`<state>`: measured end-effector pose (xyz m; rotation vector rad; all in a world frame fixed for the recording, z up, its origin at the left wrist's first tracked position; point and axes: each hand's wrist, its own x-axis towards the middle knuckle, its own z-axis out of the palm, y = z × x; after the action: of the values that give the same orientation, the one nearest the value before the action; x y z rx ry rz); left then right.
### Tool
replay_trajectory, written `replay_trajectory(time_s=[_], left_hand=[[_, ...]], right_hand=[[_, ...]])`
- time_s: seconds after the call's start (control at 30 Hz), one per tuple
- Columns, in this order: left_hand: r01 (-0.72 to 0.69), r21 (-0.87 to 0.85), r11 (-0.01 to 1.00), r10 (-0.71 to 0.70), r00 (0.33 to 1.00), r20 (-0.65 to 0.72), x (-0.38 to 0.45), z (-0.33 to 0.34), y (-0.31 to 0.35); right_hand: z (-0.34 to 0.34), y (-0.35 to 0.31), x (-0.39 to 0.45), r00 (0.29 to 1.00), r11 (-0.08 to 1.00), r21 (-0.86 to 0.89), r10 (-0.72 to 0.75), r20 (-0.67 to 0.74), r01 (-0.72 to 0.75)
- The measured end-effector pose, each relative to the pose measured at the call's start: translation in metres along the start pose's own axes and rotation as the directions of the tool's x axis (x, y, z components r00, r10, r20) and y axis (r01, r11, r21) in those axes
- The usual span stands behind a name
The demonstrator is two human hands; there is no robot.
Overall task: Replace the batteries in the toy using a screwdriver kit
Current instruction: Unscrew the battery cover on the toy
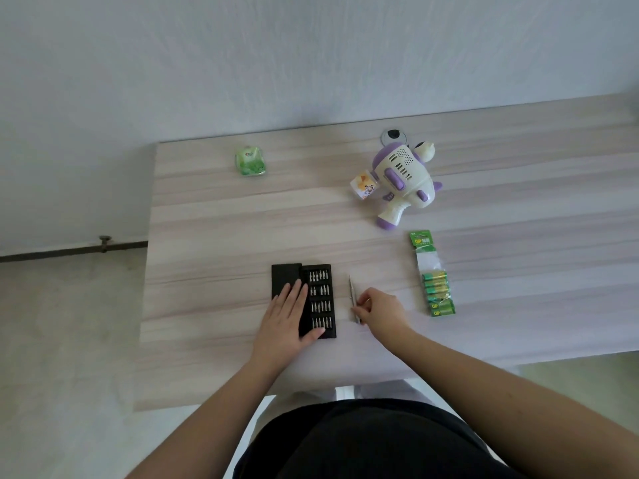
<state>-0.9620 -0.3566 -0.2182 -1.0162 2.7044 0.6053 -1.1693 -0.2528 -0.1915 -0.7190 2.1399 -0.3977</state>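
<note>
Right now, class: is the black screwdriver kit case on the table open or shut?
Open. The screwdriver kit case shows rows of metal bits, with its black cover beside them under the flat left hand.

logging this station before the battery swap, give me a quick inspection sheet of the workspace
surface: pale wood-grain table, against a white wall.
job's things: white and purple toy lying far right; strip of green batteries near right; open black bit case near centre; slim metal tool beside it.
clutter: green packet far left.
hands: left hand flat on the case; right hand pinches the slim tool.
cables: nothing seen.
surroundings: pipe along the wall, light floor.
</note>
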Motion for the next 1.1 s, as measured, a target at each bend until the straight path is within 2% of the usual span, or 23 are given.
replay_trajectory(time_s=[0.4,0.6,0.73,0.83,0.93,1.1], left_hand=[[0.051,0.075,0.996,-0.050,0.999,-0.012,-0.002,-0.005,0.017],[0.056,0.027,0.998,-0.054,0.996,-0.075,0.004,-0.014,0.021],[0.025,-0.032,0.999,-0.030,0.983,-0.184,0.019,-0.027,0.035],[-0.032,-0.053,0.998,0.018,0.969,-0.247,0.040,-0.044,0.049],[-0.102,-0.065,0.993,0.081,0.960,-0.268,0.068,-0.068,0.069],[-0.146,-0.142,0.979,0.108,0.963,-0.247,0.128,-0.110,0.106]], right_hand=[[0.003,-0.001,-0.007,0.999,0.999,0.039,0.010,-0.047,-0.008],[-0.016,-0.003,-0.005,0.997,0.995,0.095,-0.006,-0.080,0.014],[-0.044,-0.008,0.001,0.989,0.982,0.182,-0.021,-0.147,0.048],[-0.075,-0.012,0.008,0.974,0.947,0.316,0.023,-0.225,0.051],[-0.109,-0.012,0.021,0.949,0.910,0.409,0.074,-0.307,0.061],[-0.161,-0.015,0.047,0.910,0.896,0.435,0.106,-0.401,0.087]])
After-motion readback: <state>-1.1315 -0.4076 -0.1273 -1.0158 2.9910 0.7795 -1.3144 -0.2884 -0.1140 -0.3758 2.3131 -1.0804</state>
